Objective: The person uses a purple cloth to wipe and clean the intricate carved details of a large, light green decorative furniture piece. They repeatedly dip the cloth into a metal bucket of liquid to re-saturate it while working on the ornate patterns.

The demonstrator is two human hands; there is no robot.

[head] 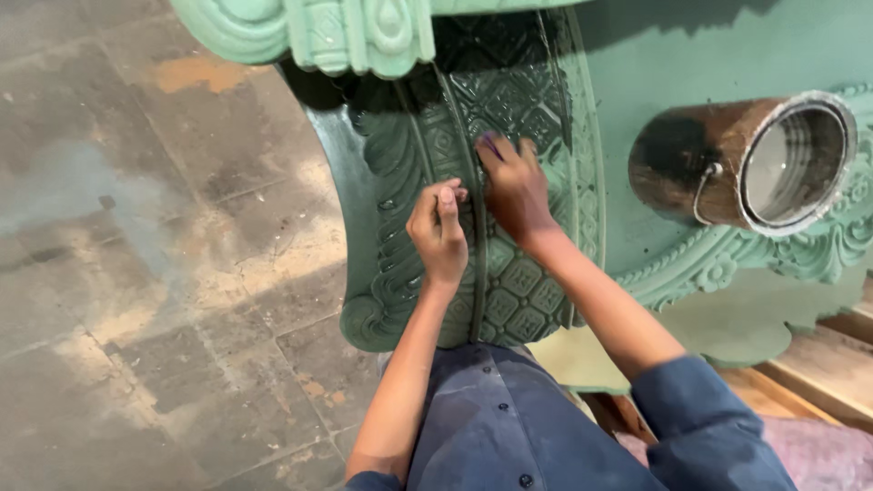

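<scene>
The carved green panel (pixel 509 182) stands in front of the person, rising from the stone-tiled floor (pixel 164 273) in the middle of the view. Its worked strip is darker than the rest: a band of small diamond and square relief tiles runs down it, flanked on the left by a column of leaf-like scallops that ends in a curl at the bottom, and on the right by a narrow beaded border. Beyond that border the surface is flat and a paler mint green, with scrollwork along its lower edge. A pale scrolled ornament (pixel 355 36) juts across the top.

The left hand (pixel 438 232) is curled with thumb and fingertips pinched together against the ridge between the leaf column and the tile band; whatever it pinches is too small to make out. The right hand (pixel 514 186) lies with spread fingers pressed on the relief tiles, just beside the left hand, and a small dark thing shows at its fingertips, though I cannot tell if it is gripped.

A round metal tin (pixel 746 164), brown and stained outside, sits on the pale flat part to the right, its open mouth turned towards the camera; the inside looks grey and its contents cannot be made out. The panel's top and right side are cut off by the frame, and the person's blue shirt (pixel 509 427) hides its foot.
</scene>
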